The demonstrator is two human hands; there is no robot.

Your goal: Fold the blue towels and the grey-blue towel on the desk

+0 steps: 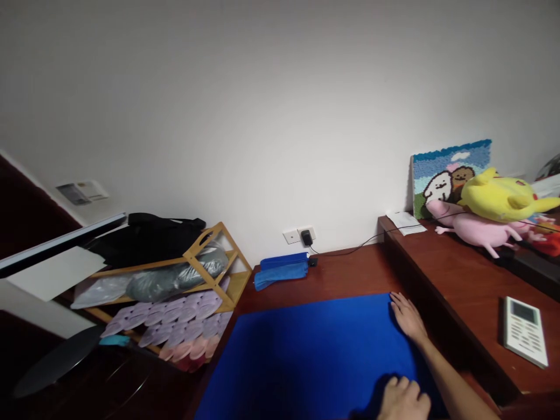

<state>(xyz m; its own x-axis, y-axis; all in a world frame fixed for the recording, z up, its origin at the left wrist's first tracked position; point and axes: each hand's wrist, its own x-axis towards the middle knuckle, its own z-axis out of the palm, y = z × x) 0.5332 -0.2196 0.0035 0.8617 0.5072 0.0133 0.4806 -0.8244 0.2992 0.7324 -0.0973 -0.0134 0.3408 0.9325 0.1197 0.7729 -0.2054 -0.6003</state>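
Observation:
A large blue cloth (306, 350) lies spread over the reddish-brown desk, looking mostly smooth. Near its back right corner, my right hand (408, 318) rests palm down, fingers stretched out and nothing seen in them. My left hand (405, 399) is at the bottom edge of the view, over the right part of the cloth. Its fingers are slightly bent and a little apart; the palm side is hidden. Behind the big cloth, folded blue cloths (282, 271) lie near the wall.
On the raised desk at right are a white remote (525, 331), yellow plush (501, 195), pink plush (476, 230), paper packet (406, 223) and fluffy picture (452, 175). A black plug (306, 237) with cable sits in the wall socket. A wooden rack (238, 286) stands left.

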